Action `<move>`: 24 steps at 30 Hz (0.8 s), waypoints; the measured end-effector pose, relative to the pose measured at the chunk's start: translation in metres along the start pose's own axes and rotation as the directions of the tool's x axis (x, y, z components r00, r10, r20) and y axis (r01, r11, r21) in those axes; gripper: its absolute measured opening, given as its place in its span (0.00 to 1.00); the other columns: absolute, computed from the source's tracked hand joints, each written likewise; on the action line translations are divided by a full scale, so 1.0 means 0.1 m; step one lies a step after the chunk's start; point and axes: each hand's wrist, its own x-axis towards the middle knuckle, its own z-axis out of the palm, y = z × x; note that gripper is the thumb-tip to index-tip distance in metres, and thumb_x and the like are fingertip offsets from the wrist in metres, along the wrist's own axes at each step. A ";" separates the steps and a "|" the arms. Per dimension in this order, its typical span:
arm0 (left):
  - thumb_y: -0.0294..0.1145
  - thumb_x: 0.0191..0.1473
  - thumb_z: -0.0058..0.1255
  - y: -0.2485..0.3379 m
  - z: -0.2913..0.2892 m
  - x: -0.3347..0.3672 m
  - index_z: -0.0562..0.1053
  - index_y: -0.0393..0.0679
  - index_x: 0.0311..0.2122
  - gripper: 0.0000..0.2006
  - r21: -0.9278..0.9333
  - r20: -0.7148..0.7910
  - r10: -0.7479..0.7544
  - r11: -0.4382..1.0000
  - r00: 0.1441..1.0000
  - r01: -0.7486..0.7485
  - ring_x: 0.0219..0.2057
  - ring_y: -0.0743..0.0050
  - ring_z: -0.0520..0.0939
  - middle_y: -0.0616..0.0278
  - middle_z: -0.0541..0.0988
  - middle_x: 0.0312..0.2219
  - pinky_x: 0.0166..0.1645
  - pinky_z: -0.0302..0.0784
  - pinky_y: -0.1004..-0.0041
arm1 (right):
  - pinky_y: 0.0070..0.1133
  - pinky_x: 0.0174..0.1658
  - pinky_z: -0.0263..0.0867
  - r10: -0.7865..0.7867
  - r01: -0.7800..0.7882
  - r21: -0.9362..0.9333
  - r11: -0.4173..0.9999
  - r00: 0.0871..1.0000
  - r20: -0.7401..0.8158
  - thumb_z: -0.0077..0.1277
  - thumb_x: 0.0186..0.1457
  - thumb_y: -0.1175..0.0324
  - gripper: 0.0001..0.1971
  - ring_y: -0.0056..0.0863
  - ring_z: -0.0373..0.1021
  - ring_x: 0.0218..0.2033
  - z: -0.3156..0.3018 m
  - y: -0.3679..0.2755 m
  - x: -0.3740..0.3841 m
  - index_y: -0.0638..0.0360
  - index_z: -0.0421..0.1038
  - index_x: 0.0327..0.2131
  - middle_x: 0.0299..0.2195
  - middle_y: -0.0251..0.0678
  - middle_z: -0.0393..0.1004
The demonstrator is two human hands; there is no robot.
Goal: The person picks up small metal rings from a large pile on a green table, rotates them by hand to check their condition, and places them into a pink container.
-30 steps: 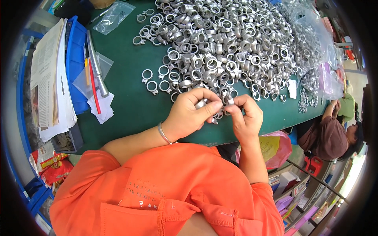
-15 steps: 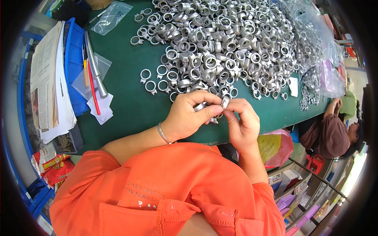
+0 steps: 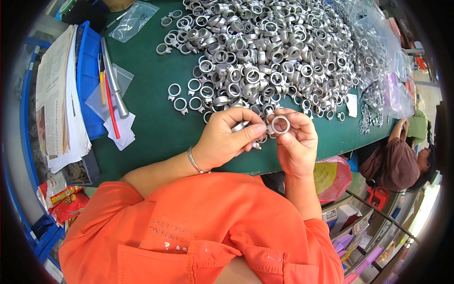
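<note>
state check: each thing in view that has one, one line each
left hand: closed on small metal parts
right hand: pinching a metal ring
metal ring: held upright, opening toward the camera
pile of metal rings: loose, heaped on the green table
clear bag: lying flat
blue bin: open

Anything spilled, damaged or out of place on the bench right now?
Nothing stands out. The metal rings lie in a loose heap on the green table, none over the edge. The right hand holds one ring up; the left hand pinches another metal part. Tools and a clear bag lie off to the left.
</note>
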 end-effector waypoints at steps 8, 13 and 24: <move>0.40 0.57 0.40 0.03 -0.04 0.04 0.70 0.40 0.39 0.14 -0.358 0.185 -0.273 0.876 0.944 0.324 0.18 0.81 0.73 0.61 0.75 0.25 0.13 0.59 0.85 | 0.24 0.41 0.65 -0.287 0.441 -0.685 0.580 0.897 0.335 0.53 0.40 0.84 0.08 0.37 0.69 0.38 0.11 -0.18 0.01 0.66 0.71 0.29 0.37 0.48 0.71; 0.34 0.56 0.38 -0.07 -0.13 0.07 0.68 0.39 0.40 0.11 -0.501 0.205 -0.127 0.838 0.971 0.215 0.21 0.74 0.74 0.56 0.72 0.27 0.12 0.59 0.84 | 0.18 0.32 0.64 -0.324 0.140 -0.913 0.382 0.946 0.009 0.50 0.44 0.83 0.07 0.23 0.67 0.29 -0.13 -0.20 0.07 0.66 0.70 0.30 0.30 0.37 0.70; 0.28 0.53 0.44 -0.01 -0.01 0.03 0.68 0.39 0.34 0.06 -0.172 0.039 -0.121 0.977 0.992 0.126 0.19 0.79 0.73 0.60 0.72 0.22 0.13 0.58 0.86 | 0.20 0.25 0.61 -0.090 0.044 -0.902 0.429 0.996 0.005 0.56 0.41 0.75 0.05 0.28 0.65 0.23 -0.18 -0.02 0.04 0.62 0.69 0.24 0.24 0.36 0.67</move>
